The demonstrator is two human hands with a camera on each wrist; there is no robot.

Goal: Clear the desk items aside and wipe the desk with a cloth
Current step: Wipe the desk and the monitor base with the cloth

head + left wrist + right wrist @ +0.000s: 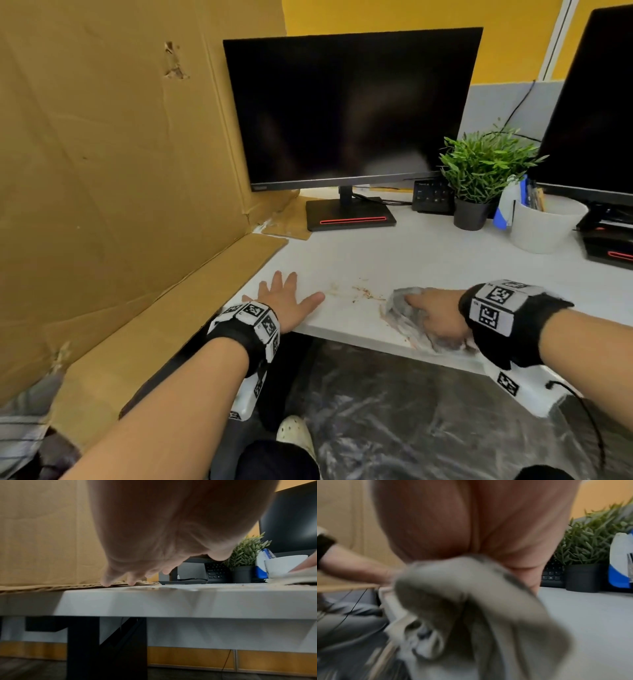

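Note:
The white desk point(428, 253) has brown crumbs and a smear point(363, 293) near its front edge. My left hand point(287, 298) lies flat on the desk left of the smear, fingers spread and holding nothing; in the left wrist view its fingertips point(106, 582) touch the edge of the cardboard flap. My right hand point(431, 318) presses down on a crumpled grey cloth point(399, 308) at the front edge, right of the crumbs. The cloth point(471, 595) bunches up under the palm and hides the fingers, which seem to grip it. The right wrist view is motion-blurred.
A dark monitor point(349, 109) stands at the back on its base point(349, 214). A keyboard point(431, 197) stands on end, with a potted plant point(479, 178) and a white cup of pens point(541, 226) at the right. Cardboard point(102, 154) walls the left. A second monitor point(596, 102) is far right.

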